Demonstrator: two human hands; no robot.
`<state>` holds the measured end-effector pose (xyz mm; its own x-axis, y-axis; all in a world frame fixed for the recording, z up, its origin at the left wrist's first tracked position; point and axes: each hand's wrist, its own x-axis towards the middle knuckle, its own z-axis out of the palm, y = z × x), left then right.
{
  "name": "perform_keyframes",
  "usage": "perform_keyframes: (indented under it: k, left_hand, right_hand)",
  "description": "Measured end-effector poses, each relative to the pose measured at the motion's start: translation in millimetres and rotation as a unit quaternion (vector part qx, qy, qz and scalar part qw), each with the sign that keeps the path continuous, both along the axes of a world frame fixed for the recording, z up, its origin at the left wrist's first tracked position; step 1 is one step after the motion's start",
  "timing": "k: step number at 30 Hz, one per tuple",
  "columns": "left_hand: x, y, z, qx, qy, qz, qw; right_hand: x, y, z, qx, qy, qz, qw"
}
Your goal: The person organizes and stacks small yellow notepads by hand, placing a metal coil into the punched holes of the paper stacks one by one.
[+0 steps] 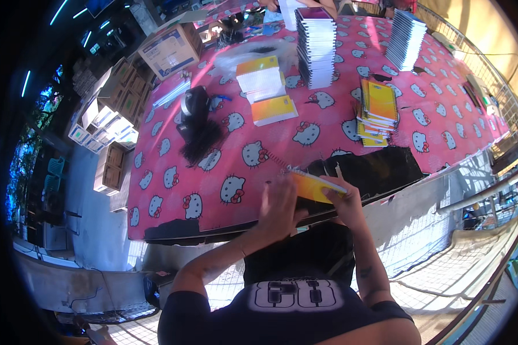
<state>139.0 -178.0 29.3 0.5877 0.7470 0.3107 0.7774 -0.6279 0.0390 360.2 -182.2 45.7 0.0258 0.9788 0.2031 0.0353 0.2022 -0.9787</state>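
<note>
A yellow notebook (312, 187) is held tilted above the near edge of the table. My right hand (349, 202) grips its right end, thumb on the cover. From the notebook's left end a thin reddish spiral coil (278, 161) sticks out toward the upper left. Against that end lies my left hand (278, 208), its fingers stretched out and close to the coil; whether they touch it I cannot tell. Beyond my right hand, several yellow spiral notebooks (380, 102) lie in an uneven pile. Unbound yellow covers and white pages (273, 109) lie farther left.
Two tall stacks stand at the back: bound notebooks (316, 52) and white-edged notebooks (406, 40). A dark bundle of bristly strands (200, 135) and a roll of tape (186, 104) sit left. Cardboard boxes (170, 50) line the left side. Another person's hands show at the far edge.
</note>
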Motion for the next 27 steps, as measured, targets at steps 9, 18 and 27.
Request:
perform_keyframes:
  k: [9, 18, 27]
  left_hand:
    - [6, 25, 52, 0.100, 0.025, -0.018, 0.994]
    - [-4, 9, 0, 0.156, 0.024, -0.187, 0.969]
    - [25, 37, 47, 0.086, 0.017, -0.089, 0.992]
  right_hand:
    - [6, -1, 7, -0.039, 0.051, 0.036, 0.997]
    - [-5, -5, 20, -0.067, 0.026, 0.077, 0.994]
    - [1, 10, 7, -0.057, -0.046, 0.075, 0.995]
